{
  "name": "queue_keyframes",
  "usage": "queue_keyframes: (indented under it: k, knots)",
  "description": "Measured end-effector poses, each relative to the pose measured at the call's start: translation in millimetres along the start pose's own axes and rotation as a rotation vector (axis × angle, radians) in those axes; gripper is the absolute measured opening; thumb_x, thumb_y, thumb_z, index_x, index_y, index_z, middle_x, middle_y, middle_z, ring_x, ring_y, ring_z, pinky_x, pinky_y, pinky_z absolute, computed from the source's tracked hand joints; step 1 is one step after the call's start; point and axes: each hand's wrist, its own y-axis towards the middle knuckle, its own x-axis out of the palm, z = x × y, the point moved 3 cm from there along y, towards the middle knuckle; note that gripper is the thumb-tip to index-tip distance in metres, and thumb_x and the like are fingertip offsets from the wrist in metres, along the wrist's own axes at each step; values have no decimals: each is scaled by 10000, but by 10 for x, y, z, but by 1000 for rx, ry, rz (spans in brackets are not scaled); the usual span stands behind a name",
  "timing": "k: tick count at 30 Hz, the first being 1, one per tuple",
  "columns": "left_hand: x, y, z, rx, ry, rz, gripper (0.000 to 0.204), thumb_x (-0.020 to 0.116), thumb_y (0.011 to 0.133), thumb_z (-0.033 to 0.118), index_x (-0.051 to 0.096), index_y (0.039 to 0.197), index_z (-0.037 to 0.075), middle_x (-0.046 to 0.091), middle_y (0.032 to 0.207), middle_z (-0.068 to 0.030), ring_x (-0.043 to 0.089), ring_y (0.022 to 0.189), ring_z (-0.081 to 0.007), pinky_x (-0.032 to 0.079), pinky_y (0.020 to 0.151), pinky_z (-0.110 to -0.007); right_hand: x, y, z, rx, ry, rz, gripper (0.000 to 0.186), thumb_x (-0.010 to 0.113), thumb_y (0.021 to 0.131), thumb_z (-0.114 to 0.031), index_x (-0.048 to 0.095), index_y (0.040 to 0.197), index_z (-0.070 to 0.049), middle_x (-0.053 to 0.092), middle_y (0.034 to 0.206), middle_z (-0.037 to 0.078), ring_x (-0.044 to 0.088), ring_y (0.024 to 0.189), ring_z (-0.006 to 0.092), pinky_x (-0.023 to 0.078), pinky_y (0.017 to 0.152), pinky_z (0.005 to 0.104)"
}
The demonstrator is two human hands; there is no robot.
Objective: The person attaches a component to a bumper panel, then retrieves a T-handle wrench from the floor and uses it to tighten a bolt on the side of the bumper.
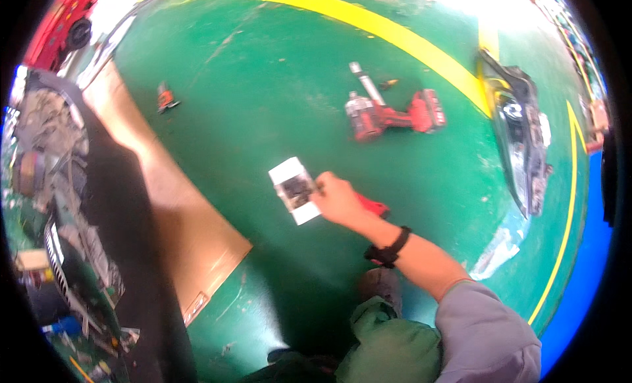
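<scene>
My right hand (332,195), with a black band on its wrist, is at the right edge of a small open white box (286,172) holding dark small parts. Its fingers are pinched together at a small dark bit that is too blurred to name. A red object (374,205) lies partly hidden behind the hand. My left hand is out of view.
Red power tools (426,110) and a small orange tool (164,97) lie on the green floor. A headlamp assembly (517,143) is at right. Cardboard (197,251) borders a dark vehicle part (122,218) at left; a red vehicle (49,27) stands beyond.
</scene>
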Motion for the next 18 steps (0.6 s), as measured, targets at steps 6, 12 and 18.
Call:
queue_keyframes:
  k: [6,12,18]
  knots:
    - [-91,-139,-86,-121,-53,77,784,853,839,199,476,1463,-90,596,1387,-217,595,1211,-310,465,1067,-445,-209,-58,164,-59,28,68,276,712,867,-137,637,1062,44,745,924,236,755,851,347,592,770,432]
    - [-232,-231,-531,197,74,173,950,839,861,365,343,1543,-74,502,1478,-230,537,1298,-323,401,1129,-460,-359,-15,360,-46,-77,54,291,663,901,-140,631,1093,76,740,914,245,756,767,301,590,702,395]
    - [-464,-430,-631,-17,112,186,998,846,851,417,328,1543,-83,482,1503,-224,533,1301,-338,396,1131,-454,-391,-45,313,92,147,-41,301,633,947,-145,632,1148,79,699,823,125,620,579,152,493,524,317]
